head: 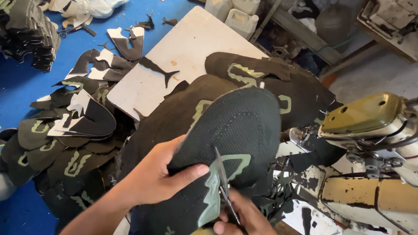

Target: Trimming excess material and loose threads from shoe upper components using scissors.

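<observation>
The left hand [158, 175] grips a black mesh shoe upper [232, 134], thumb pressed on its face. The right hand [248, 228] has fingers closed around scissors [226, 190], blades at the upper's pale green trim [212, 196].

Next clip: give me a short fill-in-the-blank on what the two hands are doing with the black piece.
1. The left hand grips a black mesh shoe upper with its ____ pressed on top.
2. The right hand holds ____ against the upper's pale green trim.
3. The sewing machine stands to the person's ____.

Missing words: thumb; scissors; right
</observation>
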